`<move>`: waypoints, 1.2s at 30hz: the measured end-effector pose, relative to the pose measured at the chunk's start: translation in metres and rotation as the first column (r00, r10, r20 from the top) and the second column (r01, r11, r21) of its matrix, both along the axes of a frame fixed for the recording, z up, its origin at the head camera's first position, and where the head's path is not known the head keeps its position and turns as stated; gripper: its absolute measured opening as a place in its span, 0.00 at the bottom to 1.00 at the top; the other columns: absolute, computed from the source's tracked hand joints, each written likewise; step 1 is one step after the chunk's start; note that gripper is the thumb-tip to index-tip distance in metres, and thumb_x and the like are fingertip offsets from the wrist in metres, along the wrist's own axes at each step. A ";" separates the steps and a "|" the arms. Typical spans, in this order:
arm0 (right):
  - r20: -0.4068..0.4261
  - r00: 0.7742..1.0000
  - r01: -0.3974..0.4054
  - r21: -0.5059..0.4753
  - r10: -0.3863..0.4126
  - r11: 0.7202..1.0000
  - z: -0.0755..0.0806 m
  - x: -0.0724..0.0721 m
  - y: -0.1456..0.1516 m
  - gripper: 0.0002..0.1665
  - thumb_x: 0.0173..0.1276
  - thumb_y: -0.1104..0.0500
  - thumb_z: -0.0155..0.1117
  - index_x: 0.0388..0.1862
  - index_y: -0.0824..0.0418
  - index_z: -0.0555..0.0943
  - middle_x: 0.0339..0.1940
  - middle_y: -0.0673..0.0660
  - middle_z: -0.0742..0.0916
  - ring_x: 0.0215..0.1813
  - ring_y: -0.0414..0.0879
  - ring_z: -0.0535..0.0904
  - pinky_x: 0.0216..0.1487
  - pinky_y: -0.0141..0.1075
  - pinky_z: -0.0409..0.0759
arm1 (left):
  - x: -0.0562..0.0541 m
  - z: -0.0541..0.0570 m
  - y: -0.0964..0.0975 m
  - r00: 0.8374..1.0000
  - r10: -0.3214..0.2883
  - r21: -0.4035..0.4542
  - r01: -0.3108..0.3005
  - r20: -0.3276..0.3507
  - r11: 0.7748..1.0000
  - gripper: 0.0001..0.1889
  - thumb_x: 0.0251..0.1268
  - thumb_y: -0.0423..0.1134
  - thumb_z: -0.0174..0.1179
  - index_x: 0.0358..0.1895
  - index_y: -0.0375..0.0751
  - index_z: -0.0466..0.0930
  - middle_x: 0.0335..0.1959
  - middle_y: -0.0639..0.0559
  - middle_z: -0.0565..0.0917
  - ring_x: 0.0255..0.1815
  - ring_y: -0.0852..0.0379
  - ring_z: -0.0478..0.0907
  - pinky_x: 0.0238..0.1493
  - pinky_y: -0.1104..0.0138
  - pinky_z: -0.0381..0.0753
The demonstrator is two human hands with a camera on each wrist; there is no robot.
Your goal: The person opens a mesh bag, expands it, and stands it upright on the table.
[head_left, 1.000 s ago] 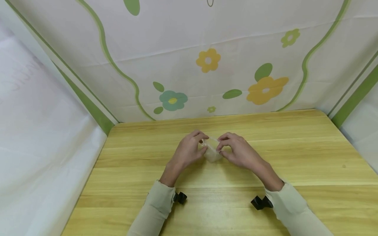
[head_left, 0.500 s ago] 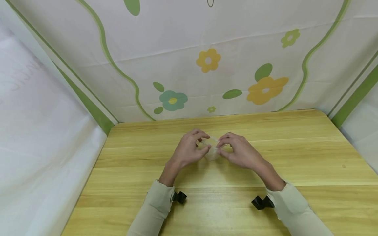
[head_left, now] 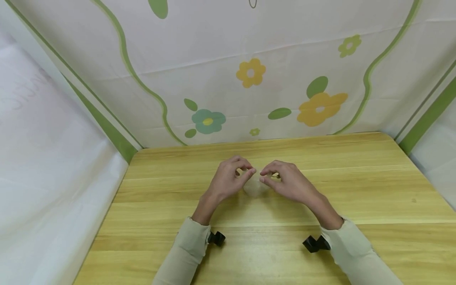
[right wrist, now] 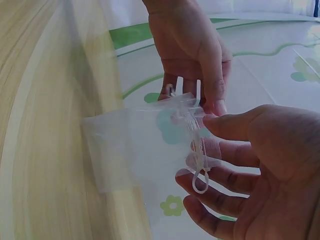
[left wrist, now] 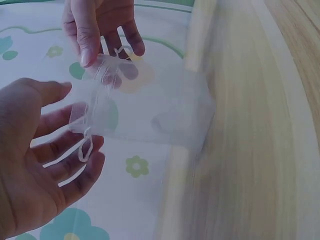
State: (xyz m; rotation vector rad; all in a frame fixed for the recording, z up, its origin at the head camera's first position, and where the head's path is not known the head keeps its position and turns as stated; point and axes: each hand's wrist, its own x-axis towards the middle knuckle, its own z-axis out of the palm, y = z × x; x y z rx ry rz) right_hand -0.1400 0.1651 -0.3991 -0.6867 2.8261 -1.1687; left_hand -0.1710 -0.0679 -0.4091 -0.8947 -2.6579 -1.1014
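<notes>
A sheer white drawstring pouch (left wrist: 155, 110) is held between the two hands, its gathered mouth up at the fingers and its body hanging toward the tabletop. My left hand (head_left: 228, 178) holds one side of the mouth, with fingertips behind the thin fabric and the thumb (left wrist: 59, 91) standing a little off it. On the opposite side, my right hand (head_left: 290, 182) holds the mouth with curled fingers, its thumb (right wrist: 225, 124) close to the edge. White cord loops (right wrist: 201, 182) dangle at both ends of the mouth. From the head view the pouch is faint and partly covered by fingers.
The wooden table (head_left: 160, 206) extends around both hands. White cloth (head_left: 199, 59) printed with flowers rises behind its far edge, with more cloth at the sides. A small black device (head_left: 217, 238) sits at the left sleeve, another (head_left: 315, 244) at the right.
The pouch's mouth, spread into a visible opening earlier, now looks narrower from above. Left thumb and forefinger have come closer together; the fingers have shifted along the rim while both forearms stay nearly in place.
</notes>
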 end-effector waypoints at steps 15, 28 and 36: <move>0.016 0.999 0.045 -0.041 -0.045 0.998 0.000 0.001 -0.003 0.10 0.78 0.59 0.69 0.53 0.61 0.90 0.50 0.55 0.92 0.52 0.51 0.89 0.49 0.46 0.92 | 0.003 0.003 0.001 0.999 -0.033 -0.131 0.030 -0.020 0.991 0.07 0.71 0.42 0.74 0.45 0.44 0.92 0.50 0.52 0.88 0.47 0.54 0.85 0.47 0.63 0.88; -0.020 0.997 0.078 -0.034 -0.078 0.996 -0.002 0.002 -0.009 0.07 0.76 0.62 0.70 0.47 0.61 0.92 0.47 0.54 0.92 0.50 0.50 0.91 0.47 0.44 0.92 | 0.006 0.012 0.000 0.998 -0.040 -0.262 0.049 0.040 0.964 0.22 0.65 0.44 0.78 0.59 0.39 0.88 0.54 0.49 0.89 0.44 0.55 0.89 0.45 0.66 0.89; -0.046 0.995 0.085 0.002 -0.085 0.996 -0.001 0.004 -0.009 0.08 0.75 0.62 0.71 0.49 0.61 0.91 0.49 0.55 0.92 0.51 0.53 0.91 0.50 0.50 0.91 | 0.006 0.012 -0.001 0.998 -0.004 -0.178 0.016 0.068 0.984 0.22 0.68 0.40 0.75 0.61 0.34 0.86 0.56 0.43 0.86 0.45 0.51 0.89 0.43 0.69 0.89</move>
